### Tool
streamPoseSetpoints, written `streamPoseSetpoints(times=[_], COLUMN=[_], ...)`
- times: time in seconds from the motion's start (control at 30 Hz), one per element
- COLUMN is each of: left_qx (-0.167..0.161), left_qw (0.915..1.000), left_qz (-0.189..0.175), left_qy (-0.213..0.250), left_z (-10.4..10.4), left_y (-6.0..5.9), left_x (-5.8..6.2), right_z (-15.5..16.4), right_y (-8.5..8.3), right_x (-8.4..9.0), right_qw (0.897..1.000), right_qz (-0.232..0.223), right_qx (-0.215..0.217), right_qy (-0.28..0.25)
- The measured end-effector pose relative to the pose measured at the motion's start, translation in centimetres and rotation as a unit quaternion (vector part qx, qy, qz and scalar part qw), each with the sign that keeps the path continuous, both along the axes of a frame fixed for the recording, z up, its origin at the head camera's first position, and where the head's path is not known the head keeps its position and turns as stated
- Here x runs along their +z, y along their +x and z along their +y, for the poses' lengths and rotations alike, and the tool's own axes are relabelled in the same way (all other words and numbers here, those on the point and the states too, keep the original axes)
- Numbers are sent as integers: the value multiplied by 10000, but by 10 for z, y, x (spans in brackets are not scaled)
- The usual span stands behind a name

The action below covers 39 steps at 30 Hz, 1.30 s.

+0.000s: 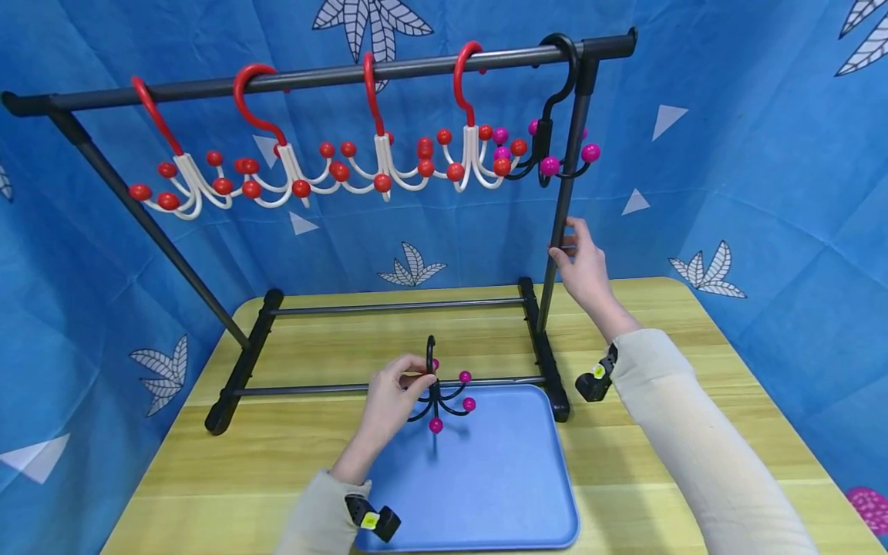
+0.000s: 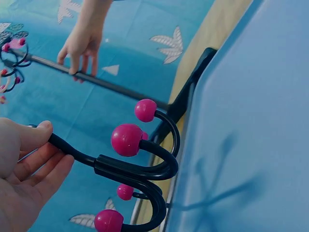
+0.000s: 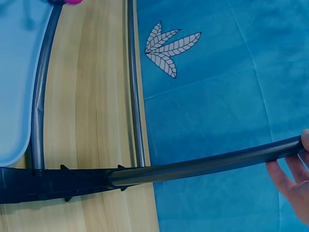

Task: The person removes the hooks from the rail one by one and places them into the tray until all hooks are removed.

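One black hook [image 1: 435,390] over the blue tray [image 1: 499,470]: my left hand [image 1: 388,397] pinches its stem [image 2: 79,155], my right hand [image 1: 586,266] grips the rack post [image 1: 565,200]; a slack pinch could drop it.

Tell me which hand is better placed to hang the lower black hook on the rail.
Likely the left hand: it pinches that black hook by its stem, while the right hand grips the rack's upright.
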State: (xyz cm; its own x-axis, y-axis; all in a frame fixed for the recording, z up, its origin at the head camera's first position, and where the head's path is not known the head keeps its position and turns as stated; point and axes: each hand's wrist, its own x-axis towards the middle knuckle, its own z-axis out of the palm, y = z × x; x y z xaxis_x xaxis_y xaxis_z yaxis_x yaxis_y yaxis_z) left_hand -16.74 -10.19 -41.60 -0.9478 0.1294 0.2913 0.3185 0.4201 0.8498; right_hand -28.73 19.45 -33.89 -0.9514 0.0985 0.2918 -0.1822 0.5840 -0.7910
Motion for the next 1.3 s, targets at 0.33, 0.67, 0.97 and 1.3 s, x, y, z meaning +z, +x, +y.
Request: streamPoseSetpoints(times=[0.33, 0.67, 0.97, 1.3], left_qx=[-536, -803, -909, -1103], left_qw=[9983, 9963, 9951, 9936], left_qz=[-156, -248, -234, 105], left_qy=[-142, 152, 300, 200], left_z=[37, 74, 99, 113], left_y=[4, 7, 4, 3], left_x=[-12, -27, -36, -40], right_z=[1, 2, 0, -1], right_y=[1, -1, 0, -1], right_x=[1, 1, 0, 0], right_qw=[10000, 10000, 10000, 10000], right_qz=[13, 47, 29, -35], right_qx=[-20, -44, -57, -62], right_qy=[18, 53, 47, 43])
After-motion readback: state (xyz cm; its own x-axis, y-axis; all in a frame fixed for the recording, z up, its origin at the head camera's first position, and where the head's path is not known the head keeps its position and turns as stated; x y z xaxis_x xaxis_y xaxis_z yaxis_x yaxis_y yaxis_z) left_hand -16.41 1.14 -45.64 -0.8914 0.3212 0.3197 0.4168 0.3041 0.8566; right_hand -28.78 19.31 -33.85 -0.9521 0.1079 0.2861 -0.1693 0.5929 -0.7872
